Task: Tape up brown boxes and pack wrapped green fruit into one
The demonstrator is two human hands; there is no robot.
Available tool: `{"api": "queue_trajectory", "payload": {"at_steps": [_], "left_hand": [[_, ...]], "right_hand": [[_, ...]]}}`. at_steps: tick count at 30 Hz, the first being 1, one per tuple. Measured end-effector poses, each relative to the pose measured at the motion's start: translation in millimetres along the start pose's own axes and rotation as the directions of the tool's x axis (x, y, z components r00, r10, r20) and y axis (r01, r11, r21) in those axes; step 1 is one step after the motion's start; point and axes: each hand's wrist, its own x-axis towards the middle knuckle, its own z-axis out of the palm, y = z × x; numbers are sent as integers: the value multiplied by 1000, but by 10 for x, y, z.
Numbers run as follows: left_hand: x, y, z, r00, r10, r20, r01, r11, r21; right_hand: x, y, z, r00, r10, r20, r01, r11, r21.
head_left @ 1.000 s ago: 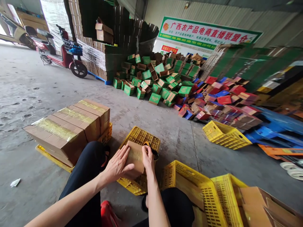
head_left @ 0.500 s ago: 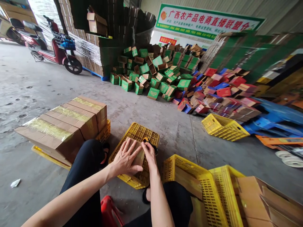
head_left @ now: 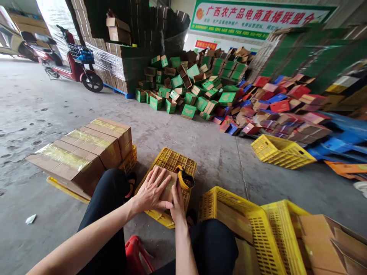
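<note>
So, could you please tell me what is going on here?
The person's left hand is spread over the top of a small cardboard box on a yellow crate; the right hand is at the box's side. What looks like a tape dispenser is beside it. Three taped boxes sit to the left.

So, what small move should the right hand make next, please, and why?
I would probably press the right hand along the right side of the cardboard box, smoothing what looks like tape on its top. That hand rests at this edge, the left hand lies flat on top, and the tape dispenser sits close by, apparently not grasped.
</note>
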Motion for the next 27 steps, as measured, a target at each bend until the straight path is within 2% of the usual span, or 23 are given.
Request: {"api": "queue_trajectory", "payload": {"at_steps": [5,9,12,14,19,22,27], "left_hand": [[10,-13,8,1000,1,0,-1,1000,-29],[-9,-122,-4,999,-37,14,38,990,-134],[-81,-221,27,986,-164,-19,156,963,-218],[-139,-256,68,979,-199,-31,185,949,-256],[-189,-241,89,989,-145,-10,138,956,-260],[-166,-215,38,994,-110,-8,104,960,-258],[-138,-189,-17,997,-74,10,73,950,-304]], "right_hand": [[-148,-40,54,998,-33,62,29,997,71],[-140,-99,-14,996,-56,73,50,996,71],[-108,-161,-59,997,-44,63,47,997,-58],[-106,-186,-28,998,-40,39,45,990,-135],[-103,-116,128,993,-113,-27,99,944,-315],[-42,-37,129,984,-175,3,159,887,-433],[63,-35,15,960,-264,98,264,722,-640]]}}
